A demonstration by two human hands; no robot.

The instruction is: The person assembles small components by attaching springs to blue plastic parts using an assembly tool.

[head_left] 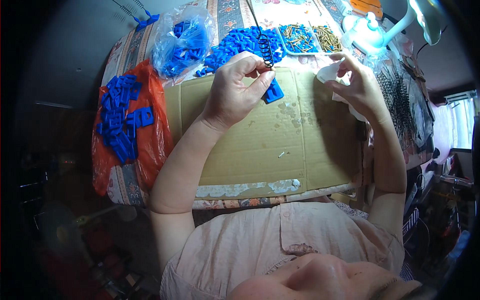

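Observation:
My left hand (234,91) is closed in a pinch, thumb against forefinger, at the lower end of a black coiled wire (265,49). A blue plastic piece (274,94) with a cutout shows just below those fingertips, over the cardboard. The wire's straight part runs up past the far edge of the view. To the right, my right hand (364,86) is raised with thumb and forefinger curved apart, and nothing shows between their tips. Beside and partly behind it is a white, thin-walled thing (327,74) whose kind I cannot tell.
Cardboard (240,150) covers the table's middle. Blue pieces (120,112) lie on a red plastic bag (156,135) at left. Behind are a clear bag (197,32), a blue heap (245,42) and a tray of brass-coloured pins (327,39). A white lamp (364,34) and black coiled wires (395,97) are right.

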